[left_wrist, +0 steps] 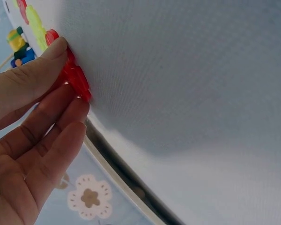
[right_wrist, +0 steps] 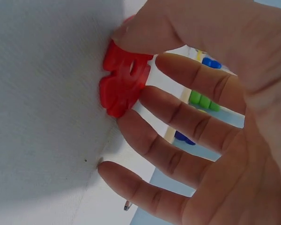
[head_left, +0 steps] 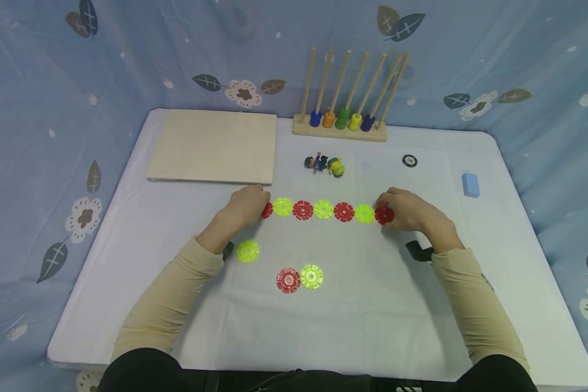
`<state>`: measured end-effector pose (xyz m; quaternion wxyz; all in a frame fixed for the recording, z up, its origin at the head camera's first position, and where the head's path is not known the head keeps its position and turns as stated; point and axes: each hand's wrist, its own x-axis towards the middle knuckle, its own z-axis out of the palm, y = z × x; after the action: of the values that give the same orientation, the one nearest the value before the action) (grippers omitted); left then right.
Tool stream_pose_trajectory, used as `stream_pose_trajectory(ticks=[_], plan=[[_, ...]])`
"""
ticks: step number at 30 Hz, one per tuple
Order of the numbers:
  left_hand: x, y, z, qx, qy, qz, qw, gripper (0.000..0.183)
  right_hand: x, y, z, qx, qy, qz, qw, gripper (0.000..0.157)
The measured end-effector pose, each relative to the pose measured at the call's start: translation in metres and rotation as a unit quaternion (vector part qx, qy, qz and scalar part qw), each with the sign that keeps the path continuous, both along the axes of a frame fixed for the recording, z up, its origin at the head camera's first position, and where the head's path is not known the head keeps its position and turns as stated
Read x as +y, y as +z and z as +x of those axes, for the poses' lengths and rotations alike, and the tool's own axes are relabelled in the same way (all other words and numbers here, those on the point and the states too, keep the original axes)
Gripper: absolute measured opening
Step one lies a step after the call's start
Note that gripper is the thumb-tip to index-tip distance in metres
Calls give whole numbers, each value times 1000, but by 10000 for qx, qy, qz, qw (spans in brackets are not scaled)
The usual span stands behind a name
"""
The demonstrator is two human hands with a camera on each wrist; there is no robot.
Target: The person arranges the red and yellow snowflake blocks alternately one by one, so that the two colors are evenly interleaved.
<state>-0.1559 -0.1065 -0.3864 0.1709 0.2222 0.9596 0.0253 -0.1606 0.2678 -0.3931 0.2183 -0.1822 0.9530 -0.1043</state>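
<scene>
Disc row (head_left: 323,209), consisting of seven notched plastic discs in alternating red and yellow-green, lay edge to edge on the white tabletop (head_left: 372,326), in front of the wooden peg stand (head_left: 340,132) on the person's side. The left hand (head_left: 247,206), located to the front-left of the peg stand, pinched the left end red disc (left_wrist: 78,82) between thumb and fingertips. The right hand (head_left: 405,209), located to the front-right of the peg stand, held the right end red disc (right_wrist: 117,93), the thumb laid over it and the fingertips at its edge, the fingers spread apart. Two toy figures, one blue-clad (head_left: 318,162) and one yellow-green (head_left: 336,167), lay directly in front of the peg stand, between it and the row. A loose yellow-green disc (head_left: 247,251) lay farther to the front-left of the peg stand. A touching pair, red chip (head_left: 288,280) and yellow-green chip (head_left: 311,276), lay farthest in front of it. A flat wooden board (head_left: 213,147) occupied the area left of the peg stand. A round black token (head_left: 409,160) lay near its front-right, with a light-blue block (head_left: 471,185) farther right. Coloured beads (head_left: 343,118) sat low on the stand's pegs.
</scene>
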Motion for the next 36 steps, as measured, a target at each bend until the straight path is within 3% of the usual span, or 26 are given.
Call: stream_pose_trajectory(ticks=[8,16,28,32,36], plan=[[-1,-1,0,28,-31,1,10000,17,-8,8,9,429,127,253,9987,41],[-2,-2,-1,41,29,15,10000,19,-42,6,29,870,903,202,9919,39],[0,-3,0,67,5,49,10000,19,-99,-4,67,1572,2543,-295,9538,34],[0,-3,0,55,9,10,10000,20,-118,-6,79,1378,3076,-410,9406,41],[0,-2,1,78,2,-5,10000,19,-133,-6,87,940,3397,-384,9350,46]])
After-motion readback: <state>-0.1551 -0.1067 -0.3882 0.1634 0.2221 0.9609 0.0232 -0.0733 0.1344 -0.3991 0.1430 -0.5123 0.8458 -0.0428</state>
